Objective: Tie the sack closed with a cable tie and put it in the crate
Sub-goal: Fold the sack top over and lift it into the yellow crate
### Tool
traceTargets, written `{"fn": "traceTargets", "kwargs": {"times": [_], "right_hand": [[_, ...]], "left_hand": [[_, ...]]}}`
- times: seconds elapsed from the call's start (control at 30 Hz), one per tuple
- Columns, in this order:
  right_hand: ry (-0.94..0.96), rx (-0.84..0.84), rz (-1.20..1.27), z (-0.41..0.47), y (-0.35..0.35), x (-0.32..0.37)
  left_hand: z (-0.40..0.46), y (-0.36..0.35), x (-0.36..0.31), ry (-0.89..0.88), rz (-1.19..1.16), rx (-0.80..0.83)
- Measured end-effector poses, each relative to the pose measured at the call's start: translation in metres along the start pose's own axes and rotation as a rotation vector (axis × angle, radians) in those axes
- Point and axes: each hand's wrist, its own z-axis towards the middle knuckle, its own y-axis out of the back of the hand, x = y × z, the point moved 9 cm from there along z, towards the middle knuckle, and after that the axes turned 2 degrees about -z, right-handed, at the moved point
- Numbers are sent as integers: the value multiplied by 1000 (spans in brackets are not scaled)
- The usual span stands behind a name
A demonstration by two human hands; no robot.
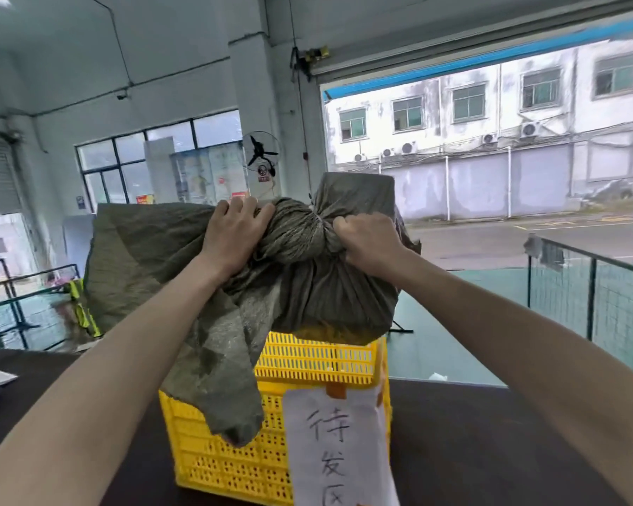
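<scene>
Gripping sack [183,257] over yellow crate [307,363], both hands, paper label [338,443] in front

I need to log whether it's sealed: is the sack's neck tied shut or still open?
Tied shut. The sack has its neck bunched tight, with a thin white cable tie cinched around it between the left hand and right hand.

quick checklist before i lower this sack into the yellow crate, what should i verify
1. Neck cinched: a pale tie shows around the gathered neck of the sack. Ok.
2. Tie locked tight: cannot tell.
3. Grip: left hand and right hand both clutch the bunched cloth. Ok.
4. Sack over the crate: it sits atop the rim. Ok.
5. Loose flap hangs outside the crate's front wall. Not ok, tuck it in.
6. Room inside the crate: cannot tell, the sack hides it.
</scene>
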Motion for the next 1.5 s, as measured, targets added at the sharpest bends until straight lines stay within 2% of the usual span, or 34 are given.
{"fn": "traceTargets", "kwargs": {"times": [0.33,0.47,0.63,0.73,0.8,0.87,0.97,1.03,1.07,1.17,1.23,1.33,1.43,1.5], "right_hand": [[-47,137,135,83,-83,94],[-63,230,166,88,-137,108],[-56,351,155,70,-198,112],[-62,444,157,49,-237,106],[-71,497,173,31,-264,106],[-69,554,188,12,-290,113],[-114,615,234,-10,-317,115],[-141,623,268,-17,-324,112],[-140,616,264,-18,-326,112],[-150,658,273,-18,-326,111],[-174,726,378,-15,-325,112],[-109,745,596,-2,-309,131],[68,782,617,3,-300,171],[153,824,500,-2,-306,187]], "left_hand": [[-43,-116,86,72,10,164],[-61,-164,72,70,-20,185],[-99,-235,33,128,-188,384],[-118,-269,-5,85,-275,465],[-133,-298,-31,8,-312,614],[-162,-334,-49,-32,-345,892],[-219,-365,-53,125,-430,1315],[-229,-360,-59,134,-456,1430],[-226,-355,-63,127,-472,1455],[-224,-341,-58,288,-550,1522],[-226,-343,-61,345,-758,1575],[-220,-330,-49,323,-948,1501],[-215,-307,-28,240,-904,1392],[-226,-293,-15,136,-695,1422]]}}
